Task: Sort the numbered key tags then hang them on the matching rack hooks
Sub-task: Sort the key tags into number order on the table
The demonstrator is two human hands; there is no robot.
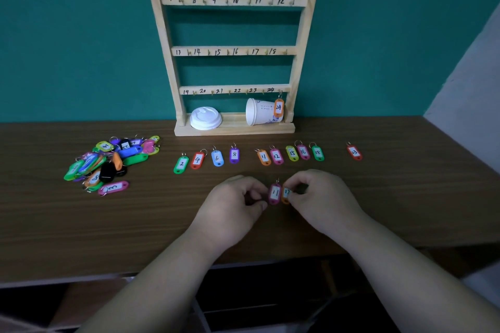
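Pinching the lower edge of a magenta tag (275, 193) marked 11 with the left hand (238, 203), fingers curled. Pinching an orange tag (286, 194), seemingly 17 and half covered by fingertips, with the right hand (322, 197). Held side by side and touching above the table (405, 184), long axes running 12 to 6 o'clock, rings at 12. At 12 to 1 o'clock of the right hand, well apart: the sorted row (234, 155), with the place for 17 judged to lie between pink 16 (303, 152) and green 18 (318, 153), nearer the right hand than the left. At 12 o'clock of the magenta tag, an orange 11 (263, 157) in that row. At 9 to 10 o'clock, the unsorted pile (108, 162). On the rack (303, 35), only tag 24 (278, 107) hung, bottom rail, last hook. On the rack's base, a paper cup (259, 115) on its side, mouth toward 9 o'clock, inside hidden; lid (205, 117) apart at its 9 o'clock.
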